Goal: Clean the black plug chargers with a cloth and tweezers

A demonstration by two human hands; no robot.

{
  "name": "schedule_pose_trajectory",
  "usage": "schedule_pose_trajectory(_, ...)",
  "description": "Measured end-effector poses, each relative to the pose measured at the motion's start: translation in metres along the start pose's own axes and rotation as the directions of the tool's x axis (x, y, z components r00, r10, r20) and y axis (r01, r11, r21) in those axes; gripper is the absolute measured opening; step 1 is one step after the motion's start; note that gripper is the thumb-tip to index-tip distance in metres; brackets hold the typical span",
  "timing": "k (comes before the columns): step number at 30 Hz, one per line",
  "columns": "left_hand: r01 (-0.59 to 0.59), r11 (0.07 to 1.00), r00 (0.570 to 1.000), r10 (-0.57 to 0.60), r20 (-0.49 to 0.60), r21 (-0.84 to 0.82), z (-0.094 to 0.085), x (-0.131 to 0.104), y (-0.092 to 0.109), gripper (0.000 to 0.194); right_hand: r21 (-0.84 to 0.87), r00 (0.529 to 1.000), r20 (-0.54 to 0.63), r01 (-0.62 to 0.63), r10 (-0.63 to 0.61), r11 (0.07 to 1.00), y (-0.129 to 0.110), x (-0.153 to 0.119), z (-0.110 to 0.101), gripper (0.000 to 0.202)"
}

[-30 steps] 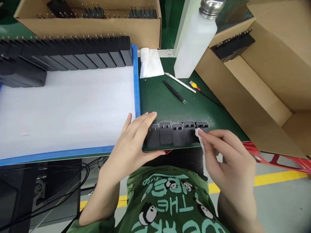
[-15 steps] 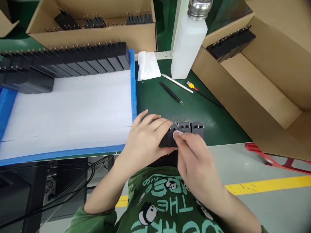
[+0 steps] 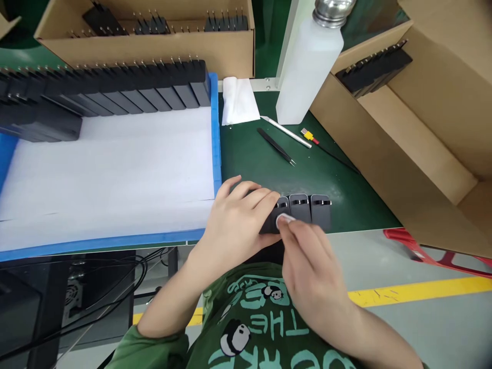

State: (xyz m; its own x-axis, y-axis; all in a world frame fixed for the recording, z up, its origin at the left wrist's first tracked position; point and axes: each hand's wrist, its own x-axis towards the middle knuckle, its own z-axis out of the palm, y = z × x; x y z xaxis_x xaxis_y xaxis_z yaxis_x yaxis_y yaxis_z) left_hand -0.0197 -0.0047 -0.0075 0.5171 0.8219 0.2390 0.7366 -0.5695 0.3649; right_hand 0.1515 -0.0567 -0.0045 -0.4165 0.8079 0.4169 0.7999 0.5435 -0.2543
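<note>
My left hand (image 3: 240, 215) is closed around the left-hand one of a short row of black plug-in power adapters. The held power adapter (image 3: 269, 224) stands near the table's front edge, partly covered by my fingers. A small white wipe (image 3: 283, 219) is pinched between the thumb and fingers of my right hand (image 3: 313, 264), pressed against that adapter's face. Right beside it are a middle adapter (image 3: 300, 207) and a right-hand adapter (image 3: 321, 211), metal prongs showing near their tops. My right hand partly overlaps the middle one's lower end.
Many black adapters (image 3: 154, 87) line the back of a blue-edged tray (image 3: 216, 148). Cardboard boxes (image 3: 154, 54) (image 3: 384, 154) hold more. Tweezers (image 3: 275, 146), a craft knife (image 3: 286, 132), a USB cable (image 3: 334, 154), a folded white cloth (image 3: 240, 102) and a white bottle (image 3: 309, 72) lie or stand beyond my hands.
The whole view has shifted a little, so most things sit farther right. My right hand and the wipe have moved slightly down the adapter's face; my left hand keeps its hold.
</note>
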Motion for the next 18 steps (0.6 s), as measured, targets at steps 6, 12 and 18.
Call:
schedule_pose_trajectory(6, 0.000, 1.000, 1.000, 0.000, 0.007, -0.012, 0.000, 0.000, 0.000, 0.039, -0.084, 0.997, -0.044, -0.073, 0.069, 0.994, 0.000, 0.001, 0.000, 0.039)
schedule_pose_trajectory(12, -0.015, 1.000, 1.000, 0.015, -0.013, -0.012, 0.002, 0.001, -0.001, 0.038, -0.076, 0.998, -0.045, -0.049, 0.045, 0.996, -0.002, 0.003, 0.005, 0.036)
schedule_pose_trajectory(18, -0.046, 0.998, 0.998, 0.047, -0.028, 0.046, -0.001, -0.001, 0.000, 0.048, 0.149, 0.998, 0.058, 0.004, -0.013, 0.989, -0.011, -0.014, -0.018, 0.036)
